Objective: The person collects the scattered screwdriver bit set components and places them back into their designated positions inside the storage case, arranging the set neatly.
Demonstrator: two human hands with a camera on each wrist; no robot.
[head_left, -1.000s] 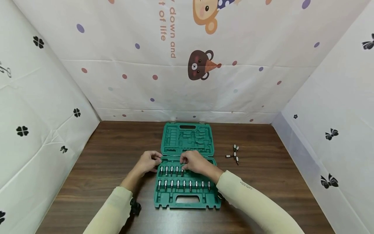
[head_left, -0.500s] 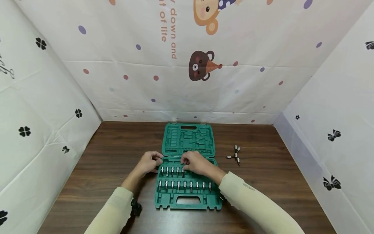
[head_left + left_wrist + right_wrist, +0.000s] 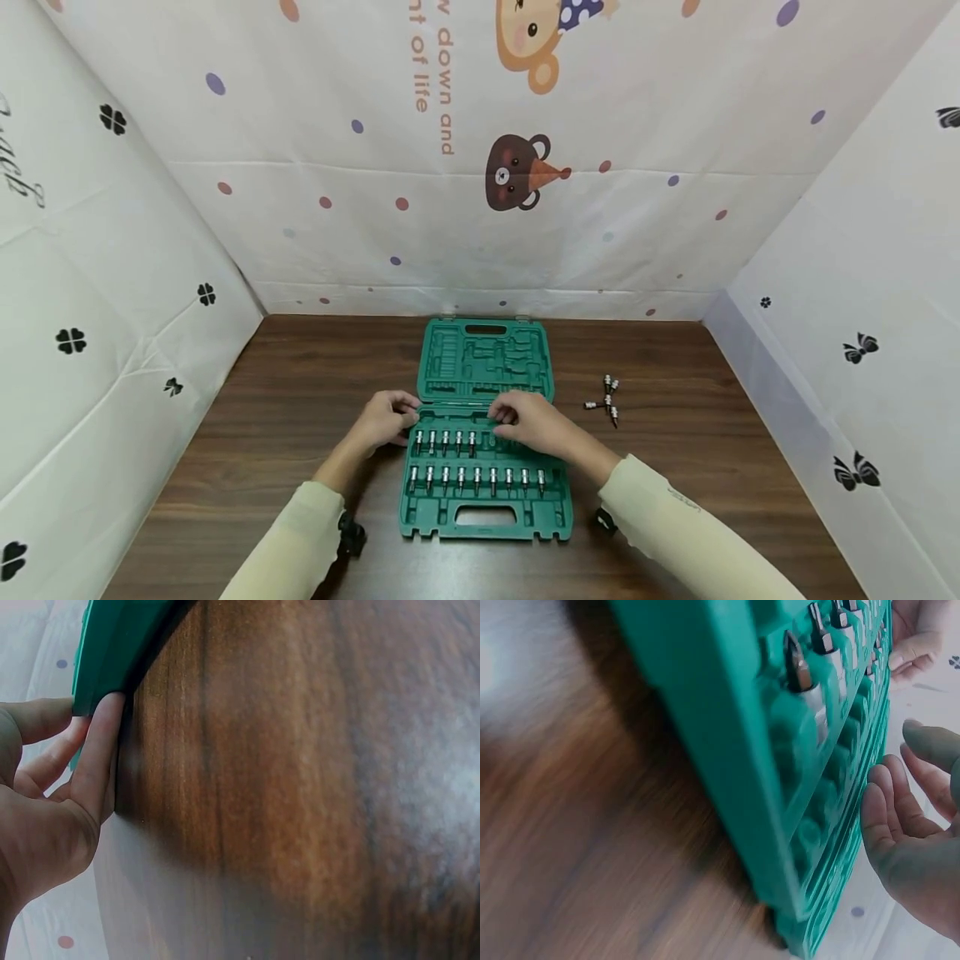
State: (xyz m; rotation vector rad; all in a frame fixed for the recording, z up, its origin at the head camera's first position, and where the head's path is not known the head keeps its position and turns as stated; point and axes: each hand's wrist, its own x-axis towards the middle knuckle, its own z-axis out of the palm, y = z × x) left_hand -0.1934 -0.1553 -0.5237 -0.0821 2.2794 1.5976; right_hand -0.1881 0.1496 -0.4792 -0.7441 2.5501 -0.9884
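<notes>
Green moulded-plastic socket-bit case (image 3: 486, 500), laid open flat at the middle of the dark wood-grain table (image 3: 262, 433), lid half folded away toward the back wall, tray half nearest the person. Steadied at its left edge by fingertips (image 3: 101, 742) of the left hand (image 3: 386, 421), straight fingers laid together against the plastic rim, probably to keep the tray from sliding. Right hand's fingertips (image 3: 885, 814) loosely apart and gently curved, empty, hovering just above the vacant sockets to the right of the upper row; no bit seen between them. Five chrome bits (image 3: 445, 442) seated upright in that upper row, eight more (image 3: 476, 479) filling the lower row, shanks up for easy picking. Small cluster of loose chrome bits (image 3: 606, 398) lying on the table well to the right of the case, within reach of the right hand (image 3: 528, 421). Both wrists bent slightly down, forearms in cream sleeves (image 3: 675, 525) angled inward from the near edge, converging on the tray.
</notes>
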